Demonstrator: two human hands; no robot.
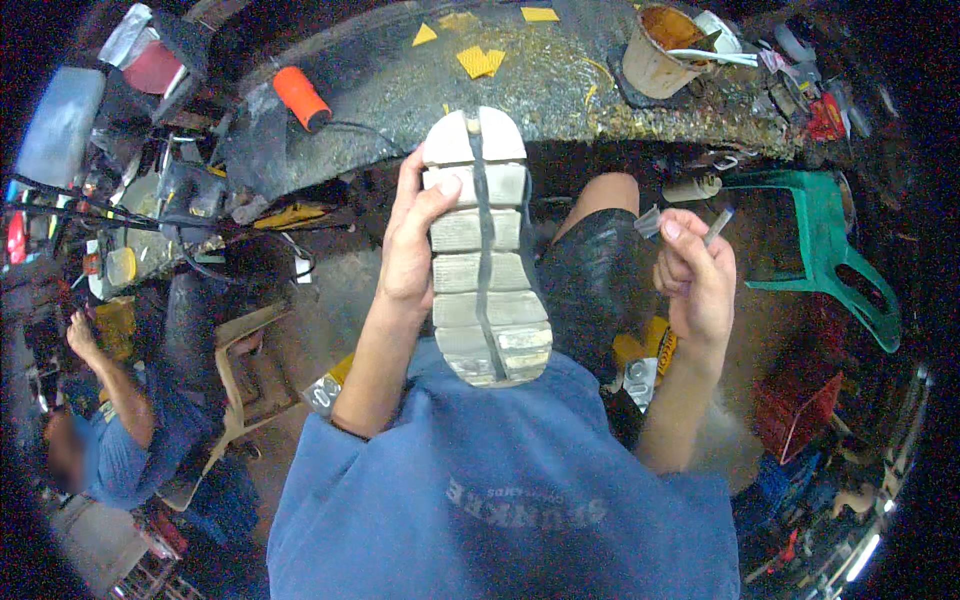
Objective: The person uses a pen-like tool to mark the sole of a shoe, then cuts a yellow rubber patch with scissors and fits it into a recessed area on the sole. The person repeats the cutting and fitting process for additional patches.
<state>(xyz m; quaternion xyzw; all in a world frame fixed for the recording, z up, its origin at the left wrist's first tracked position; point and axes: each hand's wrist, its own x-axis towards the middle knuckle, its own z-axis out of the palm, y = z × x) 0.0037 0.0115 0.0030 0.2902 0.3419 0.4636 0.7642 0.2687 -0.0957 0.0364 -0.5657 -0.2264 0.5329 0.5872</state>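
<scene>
My left hand (408, 235) is closed on the left side of a shoe (480, 250), its thumb pressed on the tread. The sole is turned up toward me: pale, block-like segments with a dark groove running lengthwise, and a worn patch at the near end. The shoe's upper is mostly hidden beneath. To the right and apart from the shoe, my right hand (692, 265) is raised with its fingers curled in. From it sticks out a thin stick-like tool (719, 224). By its fingertips shows a small grey piece (648, 222), whose kind I cannot make out.
Ahead curves a stained workbench (450, 60) bearing yellow scraps (481, 63), an orange cylindrical object (300, 96) and a dirty bucket (662, 55). A green plastic chair (825, 235) stands at right. On the left, another person (130, 420) sits near a beige chair frame (235, 370).
</scene>
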